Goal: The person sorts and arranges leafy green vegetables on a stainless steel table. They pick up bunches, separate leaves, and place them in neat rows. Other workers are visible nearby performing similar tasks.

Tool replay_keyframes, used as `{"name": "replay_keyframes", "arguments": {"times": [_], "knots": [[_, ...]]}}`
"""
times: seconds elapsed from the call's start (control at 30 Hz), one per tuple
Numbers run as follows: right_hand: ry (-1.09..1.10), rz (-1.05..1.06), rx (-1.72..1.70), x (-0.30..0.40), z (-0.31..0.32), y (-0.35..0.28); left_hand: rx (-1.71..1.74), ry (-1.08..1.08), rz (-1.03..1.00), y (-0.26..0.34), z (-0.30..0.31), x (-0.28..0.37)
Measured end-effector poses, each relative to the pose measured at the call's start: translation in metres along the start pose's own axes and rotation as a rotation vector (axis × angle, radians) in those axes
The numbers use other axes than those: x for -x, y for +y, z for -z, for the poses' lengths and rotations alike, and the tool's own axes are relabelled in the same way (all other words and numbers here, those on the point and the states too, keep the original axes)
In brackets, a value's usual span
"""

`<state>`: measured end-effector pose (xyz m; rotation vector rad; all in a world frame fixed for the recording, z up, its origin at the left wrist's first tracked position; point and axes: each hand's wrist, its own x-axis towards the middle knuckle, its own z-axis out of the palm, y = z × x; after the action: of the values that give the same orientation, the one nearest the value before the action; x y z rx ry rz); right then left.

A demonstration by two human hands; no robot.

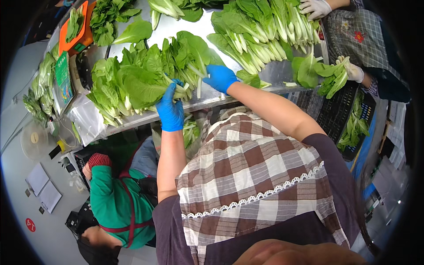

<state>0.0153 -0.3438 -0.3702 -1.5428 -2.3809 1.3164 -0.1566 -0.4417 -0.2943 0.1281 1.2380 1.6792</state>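
Note:
My left hand [170, 107], in a blue glove, grips a bunch of broad green leaves [144, 82] by its pale stalk ends at the table's near edge. To its right, my right hand [221, 79], also blue-gloved, reaches over the metal table [155, 114]. Its fingertips meet the leafy greens [195, 49] beside a thin pale stalk; whether they pinch anything is hidden. More leafy greens [102, 86] lie left of my left hand, stalks towards me. Beyond my right hand spreads a larger pile of leafy greens [251, 36] with long white stalks.
An orange bin [78, 43] and bagged greens [46, 82] stand at the left. A co-worker's white-gloved hands [316, 8] handle greens at the right, above a black crate [338, 109]. Another person in a green top [116, 195] is close on my left, below table level.

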Motion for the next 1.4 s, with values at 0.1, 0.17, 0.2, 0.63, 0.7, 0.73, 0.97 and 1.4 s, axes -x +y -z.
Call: {"name": "replay_keyframes", "arguments": {"times": [0.1, 0.17, 0.2, 0.63, 0.7, 0.73, 0.97, 1.4], "knots": [[-0.012, -0.005, 0.082, -0.006, -0.007, 0.002, -0.041, 0.035, -0.032, -0.002, 0.000, 0.003], [0.047, -0.041, -0.088, -0.006, -0.007, 0.009, -0.035, 0.047, -0.043, -0.007, 0.008, -0.001], [0.066, -0.044, -0.206, 0.000, -0.001, 0.010, -0.042, 0.051, -0.046, -0.008, 0.013, -0.002], [-0.237, 0.400, 0.287, 0.020, -0.017, -0.017, 0.038, -0.023, 0.086, -0.003, 0.003, -0.010], [-0.205, 0.378, 0.384, 0.020, -0.018, 0.000, 0.085, 0.000, 0.121, -0.005, 0.000, -0.008], [-0.219, 0.310, 0.444, 0.027, -0.004, -0.001, 0.097, 0.012, 0.140, -0.003, -0.004, -0.006], [-0.297, 0.136, -1.023, 0.046, 0.015, -0.031, -0.015, -0.089, 0.109, -0.020, -0.016, 0.012], [-0.334, -0.026, -1.178, 0.037, 0.015, -0.011, -0.098, -0.144, 0.205, -0.016, -0.015, 0.019]]}}
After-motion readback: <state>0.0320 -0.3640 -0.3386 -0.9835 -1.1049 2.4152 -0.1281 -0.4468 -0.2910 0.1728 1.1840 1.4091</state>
